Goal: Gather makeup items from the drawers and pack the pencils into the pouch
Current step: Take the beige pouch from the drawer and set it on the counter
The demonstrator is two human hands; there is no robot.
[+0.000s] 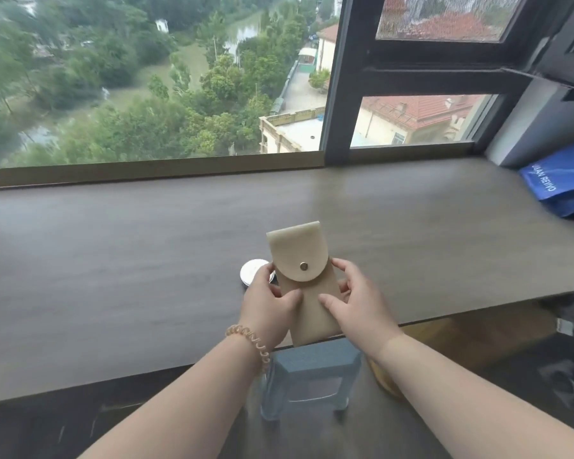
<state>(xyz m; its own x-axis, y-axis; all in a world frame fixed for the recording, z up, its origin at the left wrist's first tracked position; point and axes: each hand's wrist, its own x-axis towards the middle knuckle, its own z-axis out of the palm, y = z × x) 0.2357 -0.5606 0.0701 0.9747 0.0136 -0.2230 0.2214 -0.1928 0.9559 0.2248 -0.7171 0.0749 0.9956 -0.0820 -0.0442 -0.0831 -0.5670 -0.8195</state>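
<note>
Above the desk's [113, 260] near edge, left hand [269, 306] and right hand [352, 303] clasp a snapped-shut beige pouch [304, 279], thumbs on front; a round compact [252, 271] lies just behind. Unsnapping the flap should come first; no pencils show.

The pouch [304, 283] is held above the near middle of the desk [113, 260], between the left hand [267, 304] on its left edge and the right hand [358, 301] on its right edge, its flap end pointing away toward the window [146, 77] that runs behind the desk. A round tin [252, 271] lies on the desk just left of and behind the pouch, partly hidden by the left hand's fingers [268, 270]. A bag [560, 183] lies at the desk's far right end, and a stool [312, 376] stands on the floor below the desk's near edge, under the hands.
</note>
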